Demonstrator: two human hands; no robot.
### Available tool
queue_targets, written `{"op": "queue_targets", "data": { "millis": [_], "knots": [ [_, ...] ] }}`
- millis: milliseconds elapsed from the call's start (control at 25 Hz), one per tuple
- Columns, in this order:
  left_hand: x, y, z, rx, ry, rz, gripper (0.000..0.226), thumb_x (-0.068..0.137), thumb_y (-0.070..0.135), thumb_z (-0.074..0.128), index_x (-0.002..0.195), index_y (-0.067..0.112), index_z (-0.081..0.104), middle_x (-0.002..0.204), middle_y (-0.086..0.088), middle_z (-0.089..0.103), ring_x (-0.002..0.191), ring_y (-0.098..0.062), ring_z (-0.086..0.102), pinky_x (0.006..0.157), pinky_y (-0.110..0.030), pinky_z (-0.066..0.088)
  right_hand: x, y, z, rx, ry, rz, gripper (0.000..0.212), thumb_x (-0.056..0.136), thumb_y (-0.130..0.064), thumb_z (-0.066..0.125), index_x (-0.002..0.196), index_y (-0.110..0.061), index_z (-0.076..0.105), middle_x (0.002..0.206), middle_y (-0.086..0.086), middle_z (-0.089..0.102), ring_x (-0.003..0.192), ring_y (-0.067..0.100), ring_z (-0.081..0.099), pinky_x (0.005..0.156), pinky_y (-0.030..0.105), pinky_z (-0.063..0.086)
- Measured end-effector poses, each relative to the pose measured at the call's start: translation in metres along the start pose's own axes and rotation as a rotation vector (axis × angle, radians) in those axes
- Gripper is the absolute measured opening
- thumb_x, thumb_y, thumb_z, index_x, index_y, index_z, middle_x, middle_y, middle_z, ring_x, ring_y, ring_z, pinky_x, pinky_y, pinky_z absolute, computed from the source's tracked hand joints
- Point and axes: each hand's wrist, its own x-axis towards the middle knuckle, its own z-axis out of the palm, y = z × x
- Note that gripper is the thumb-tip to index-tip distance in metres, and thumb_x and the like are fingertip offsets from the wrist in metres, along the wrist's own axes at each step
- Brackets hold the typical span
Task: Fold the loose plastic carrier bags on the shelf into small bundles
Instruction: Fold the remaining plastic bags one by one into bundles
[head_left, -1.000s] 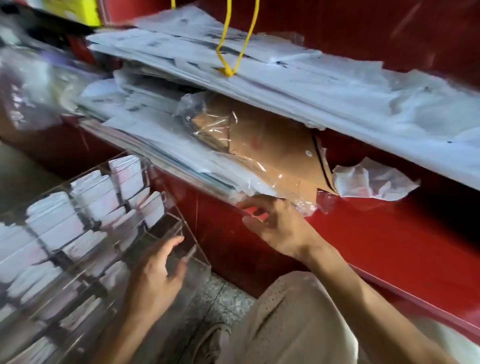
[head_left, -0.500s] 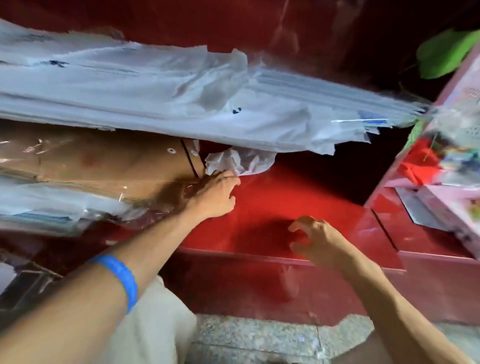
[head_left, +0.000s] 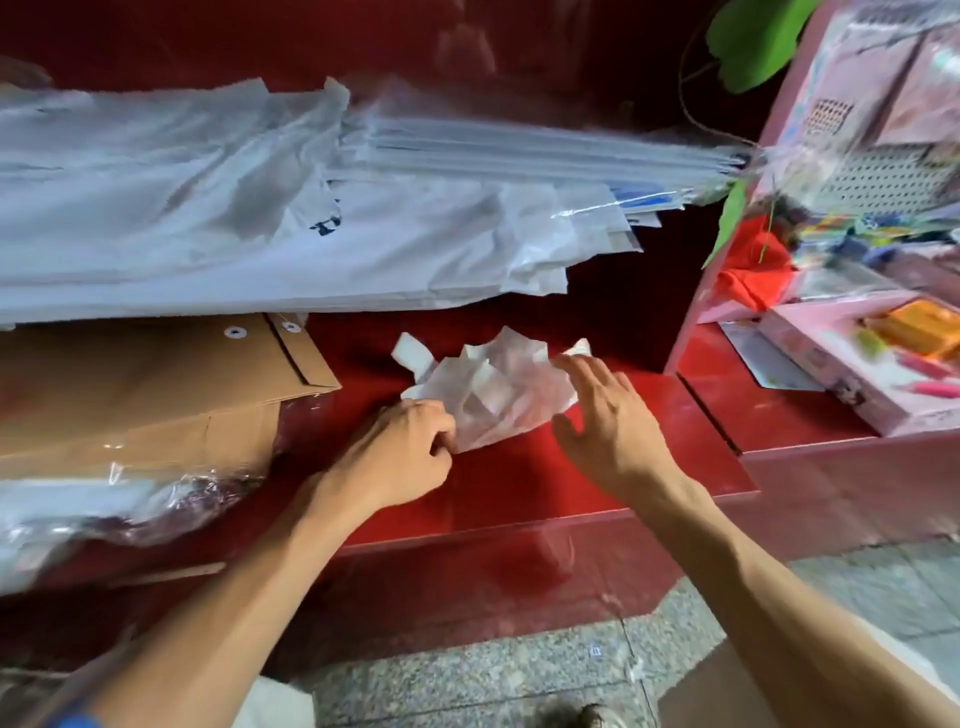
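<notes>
Left hand (head_left: 402, 457) was pinched on the near edge of a crumpled thin carrier bag (head_left: 498, 389) lying mid-shelf (head_left: 623, 467); right hand (head_left: 608, 421) was spread open at its right side, holding nothing. Light, limp, slippery film was judged; flattening first, then gripping by the handle loops, would be advised.

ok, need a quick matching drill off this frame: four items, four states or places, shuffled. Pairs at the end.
Items:
1. left hand
2. right hand
3. brown envelope
4. crumpled plastic bag

States:
A. lies on the red shelf between the hands
B. fingers spread, open, by the bag's right side
C. pinches the bag's near left edge
D. lies left, flap with two round fasteners

Pairs: 1-C, 2-B, 3-D, 4-A
</notes>
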Motion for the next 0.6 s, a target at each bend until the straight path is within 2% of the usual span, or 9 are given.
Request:
{"op": "queue_targets", "data": {
  "millis": [80,160,240,280,320,360,440,480,600],
  "knots": [
    [-0.013,0.01,0.0,0.007,-0.008,0.027,0.008,0.082,0.019,0.061,0.078,0.024,0.065,0.08,0.017,0.055,0.076,-0.007,0.054,0.068,-0.024,0.042,0.002,-0.009,-0.001,-0.066,0.131,-0.034,0.071,0.079,-0.015,0.066,0.145,-0.019,0.039,0.151,0.005,0.037,0.126,0.033,0.041,0.097,0.046,0.041],
    [-0.022,0.009,-0.001,-0.015,0.004,-0.022,0.009,0.086,0.027,0.063,0.077,0.027,0.06,0.079,0.017,0.056,0.076,-0.008,0.057,0.07,-0.027,0.046,0.006,-0.01,-0.002,-0.105,0.076,0.046,0.07,0.079,-0.019,0.066,0.144,-0.02,0.039,0.141,0.003,0.048,0.129,0.031,0.04,0.097,0.044,0.037],
    [-0.029,0.008,-0.003,-0.011,0.07,-0.11,0.015,0.087,0.037,0.064,0.078,0.028,0.058,0.078,0.016,0.062,0.074,-0.01,0.061,0.071,-0.032,0.05,0.009,-0.005,0.0,-0.134,-0.085,0.15,0.047,0.078,-0.022,0.064,0.124,-0.017,0.052,0.106,0.004,0.065,0.109,0.034,0.055,0.081,0.037,0.039],
    [-0.032,0.008,-0.005,0.007,0.135,-0.16,0.017,0.086,0.044,0.064,0.082,0.028,0.058,0.082,0.014,0.065,0.076,-0.013,0.064,0.072,-0.034,0.052,0.009,-0.003,0.0,-0.093,-0.124,0.2,0.027,0.077,-0.02,0.064,0.103,-0.015,0.059,0.086,0.005,0.064,0.092,0.035,0.059,0.069,0.033,0.038],
    [-0.033,0.008,-0.007,0.029,0.181,-0.21,0.022,0.085,0.05,0.065,0.091,0.03,0.06,0.092,0.012,0.068,0.083,-0.016,0.066,0.074,-0.035,0.052,0.009,-0.001,-0.001,-0.04,-0.142,0.23,0.01,0.075,-0.018,0.064,0.08,-0.014,0.057,0.07,0.004,0.057,0.075,0.033,0.058,0.057,0.03,0.035],
    [-0.033,0.007,-0.009,0.041,0.19,-0.264,0.034,0.083,0.054,0.066,0.106,0.029,0.06,0.106,0.01,0.067,0.092,-0.02,0.067,0.076,-0.035,0.052,0.008,0.001,-0.002,0.019,-0.144,0.24,0.017,0.074,-0.017,0.064,0.065,-0.012,0.049,0.059,0.002,0.047,0.062,0.029,0.051,0.05,0.029,0.03],
    [-0.03,0.005,-0.01,0.031,0.103,-0.374,0.06,0.078,0.055,0.07,0.128,0.025,0.053,0.123,0.004,0.062,0.105,-0.024,0.064,0.078,-0.035,0.05,0.006,0.004,-0.007,0.172,-0.134,0.204,0.032,0.077,-0.016,0.065,0.057,-0.01,0.04,0.053,-0.001,0.037,0.052,0.02,0.036,0.045,0.029,0.024],
    [-0.028,0.004,-0.01,0.004,0.091,-0.404,0.056,0.078,0.051,0.07,0.126,0.025,0.056,0.12,0.004,0.065,0.105,-0.024,0.064,0.078,-0.034,0.051,0.004,0.004,-0.011,0.254,-0.101,0.172,0.034,0.08,-0.016,0.065,0.058,-0.009,0.04,0.054,-0.001,0.037,0.051,0.016,0.033,0.044,0.029,0.024],
    [-0.018,0.0,-0.007,-0.058,0.275,-0.46,0.007,0.083,0.028,0.063,0.086,0.023,0.067,0.086,0.005,0.073,0.086,-0.026,0.068,0.07,-0.035,0.053,-0.004,0.003,-0.027,0.289,0.044,0.105,0.033,0.08,-0.014,0.069,0.058,-0.014,0.044,0.053,-0.007,0.041,0.046,0.006,0.032,0.041,0.021,0.026]
  ]
}}
